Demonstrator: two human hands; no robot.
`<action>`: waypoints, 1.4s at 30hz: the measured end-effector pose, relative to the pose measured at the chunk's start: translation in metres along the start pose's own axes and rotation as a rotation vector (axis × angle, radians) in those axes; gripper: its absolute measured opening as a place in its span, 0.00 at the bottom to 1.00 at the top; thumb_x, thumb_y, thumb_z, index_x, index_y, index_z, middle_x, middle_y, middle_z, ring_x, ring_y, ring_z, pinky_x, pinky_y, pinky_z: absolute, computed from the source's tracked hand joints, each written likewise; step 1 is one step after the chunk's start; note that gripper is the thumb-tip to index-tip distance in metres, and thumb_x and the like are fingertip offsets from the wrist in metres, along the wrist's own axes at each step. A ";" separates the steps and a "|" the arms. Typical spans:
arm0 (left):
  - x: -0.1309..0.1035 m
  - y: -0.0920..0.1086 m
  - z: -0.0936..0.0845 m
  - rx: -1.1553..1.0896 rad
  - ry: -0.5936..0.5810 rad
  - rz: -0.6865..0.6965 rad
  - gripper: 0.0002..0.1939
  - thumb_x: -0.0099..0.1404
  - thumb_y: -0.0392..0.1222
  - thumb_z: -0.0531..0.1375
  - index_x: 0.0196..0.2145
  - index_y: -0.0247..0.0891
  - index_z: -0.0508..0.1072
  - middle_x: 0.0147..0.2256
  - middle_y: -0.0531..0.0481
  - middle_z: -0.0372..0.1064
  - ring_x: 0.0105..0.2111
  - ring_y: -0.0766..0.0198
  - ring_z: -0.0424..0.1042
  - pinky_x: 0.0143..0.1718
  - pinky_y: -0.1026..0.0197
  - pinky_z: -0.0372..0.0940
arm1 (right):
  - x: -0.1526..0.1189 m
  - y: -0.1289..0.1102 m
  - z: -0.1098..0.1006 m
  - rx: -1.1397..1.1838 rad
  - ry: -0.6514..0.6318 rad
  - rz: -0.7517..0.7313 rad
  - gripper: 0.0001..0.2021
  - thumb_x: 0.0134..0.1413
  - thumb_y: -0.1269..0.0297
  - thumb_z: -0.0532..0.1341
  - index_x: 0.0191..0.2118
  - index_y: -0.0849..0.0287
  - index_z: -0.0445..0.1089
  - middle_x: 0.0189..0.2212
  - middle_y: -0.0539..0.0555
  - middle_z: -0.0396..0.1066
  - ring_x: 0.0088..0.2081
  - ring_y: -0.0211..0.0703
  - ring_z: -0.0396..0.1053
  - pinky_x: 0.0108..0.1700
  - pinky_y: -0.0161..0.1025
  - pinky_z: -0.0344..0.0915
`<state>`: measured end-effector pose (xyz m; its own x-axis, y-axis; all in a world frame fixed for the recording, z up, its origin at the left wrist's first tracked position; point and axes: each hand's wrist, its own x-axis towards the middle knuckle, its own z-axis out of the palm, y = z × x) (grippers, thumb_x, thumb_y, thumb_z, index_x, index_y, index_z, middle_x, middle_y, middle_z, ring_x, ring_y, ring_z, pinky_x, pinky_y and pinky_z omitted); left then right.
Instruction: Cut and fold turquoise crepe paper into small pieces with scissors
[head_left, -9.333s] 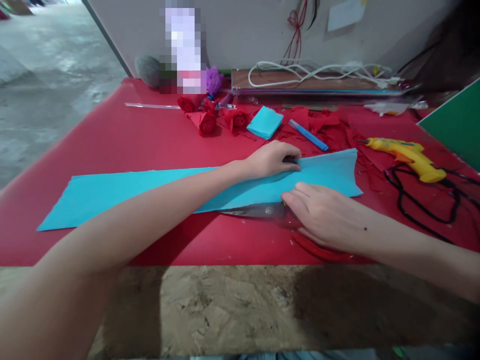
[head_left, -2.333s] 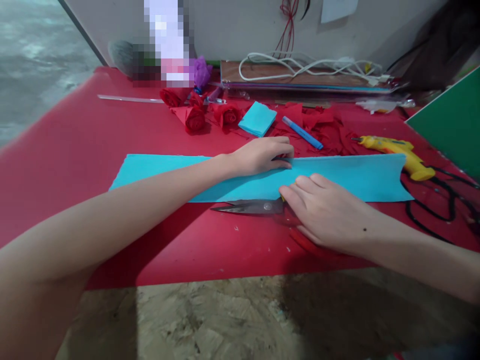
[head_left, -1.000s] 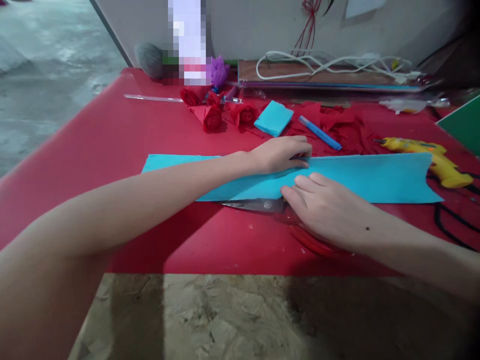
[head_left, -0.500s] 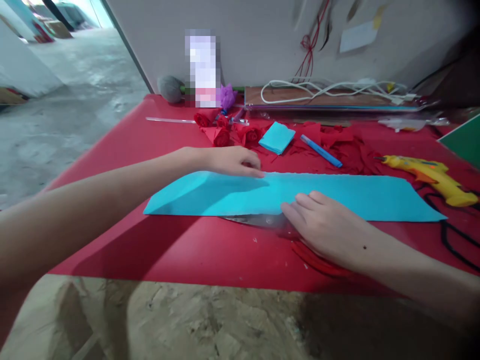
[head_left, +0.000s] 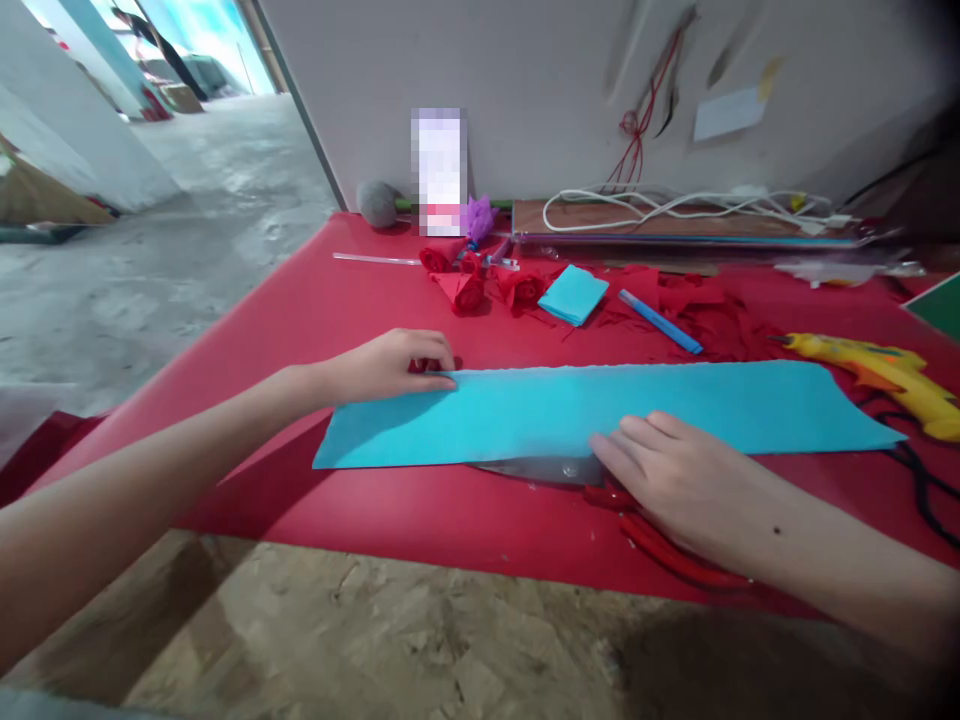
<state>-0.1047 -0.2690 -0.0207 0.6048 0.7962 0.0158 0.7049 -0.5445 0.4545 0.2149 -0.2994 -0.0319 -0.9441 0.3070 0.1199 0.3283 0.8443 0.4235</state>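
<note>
A long strip of bright blue crepe paper lies across the red tabletop. At its far edge, toward the left end, my left hand is closed with thumb and curled fingers on the paper. My right hand has its fingers bunched together at the strip's near edge, right of the middle. Beneath that hand and partly under the paper lie scissors with red handles; a grey blade shows along the near edge. The fingertips of my right hand are slightly blurred.
Behind the strip are red paper roses, a folded blue paper square, a blue pen and red scraps. A yellow glue gun rests at the right. White cable lies along the back. A person bends far off.
My left hand has slid leftward along the strip's far edge, toward its left end. My right hand stays at the near edge. The camera view has shifted a little.
</note>
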 end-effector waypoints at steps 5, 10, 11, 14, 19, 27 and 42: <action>-0.007 0.001 0.012 -0.066 0.144 0.015 0.10 0.60 0.45 0.56 0.31 0.34 0.69 0.34 0.48 0.66 0.33 0.67 0.67 0.37 0.67 0.61 | -0.001 0.001 0.000 0.013 0.000 0.009 0.14 0.48 0.76 0.50 0.42 0.69 0.63 0.26 0.56 0.63 0.29 0.46 0.59 0.32 0.40 0.50; -0.009 0.000 0.015 -0.069 0.180 0.018 0.10 0.60 0.45 0.56 0.31 0.35 0.69 0.34 0.48 0.67 0.33 0.67 0.67 0.37 0.65 0.62 | 0.000 0.001 -0.002 0.054 -0.051 0.020 0.16 0.45 0.74 0.51 0.43 0.70 0.64 0.29 0.58 0.65 0.31 0.47 0.60 0.34 0.41 0.51; -0.009 0.000 0.016 -0.070 0.182 0.020 0.10 0.59 0.45 0.56 0.31 0.35 0.69 0.34 0.48 0.67 0.34 0.67 0.67 0.37 0.65 0.62 | 0.001 0.001 -0.002 0.053 -0.053 0.021 0.16 0.45 0.74 0.51 0.43 0.70 0.64 0.29 0.58 0.65 0.32 0.47 0.60 0.34 0.41 0.51; -0.009 -0.002 0.016 -0.071 0.186 0.020 0.10 0.59 0.44 0.56 0.32 0.34 0.69 0.34 0.48 0.66 0.34 0.66 0.67 0.37 0.64 0.62 | 0.004 0.000 -0.004 0.049 -0.042 0.005 0.17 0.44 0.75 0.51 0.44 0.70 0.64 0.30 0.58 0.66 0.32 0.47 0.60 0.34 0.41 0.52; -0.009 -0.002 0.016 -0.082 0.189 0.029 0.10 0.59 0.44 0.56 0.31 0.34 0.69 0.34 0.48 0.66 0.34 0.66 0.67 0.37 0.64 0.62 | 0.011 0.000 -0.003 0.017 -0.012 -0.030 0.14 0.49 0.77 0.48 0.42 0.70 0.64 0.28 0.58 0.66 0.31 0.46 0.61 0.33 0.41 0.52; -0.008 0.001 0.016 -0.071 0.182 0.015 0.08 0.59 0.42 0.56 0.31 0.34 0.70 0.34 0.46 0.67 0.33 0.66 0.67 0.37 0.63 0.62 | 0.013 0.006 -0.004 -0.087 0.034 -0.109 0.14 0.53 0.79 0.44 0.40 0.71 0.63 0.24 0.57 0.65 0.28 0.45 0.60 0.31 0.40 0.52; -0.007 -0.004 0.020 -0.067 0.204 0.046 0.10 0.59 0.44 0.57 0.31 0.34 0.70 0.34 0.47 0.67 0.33 0.66 0.67 0.38 0.64 0.61 | 0.010 -0.001 -0.007 -0.051 -0.047 -0.063 0.15 0.49 0.77 0.47 0.41 0.72 0.64 0.28 0.60 0.66 0.29 0.48 0.60 0.30 0.41 0.52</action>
<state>-0.1048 -0.2780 -0.0404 0.5437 0.8113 0.2150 0.6476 -0.5685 0.5074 0.2050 -0.3003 -0.0248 -0.9600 0.2754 0.0503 0.2656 0.8392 0.4746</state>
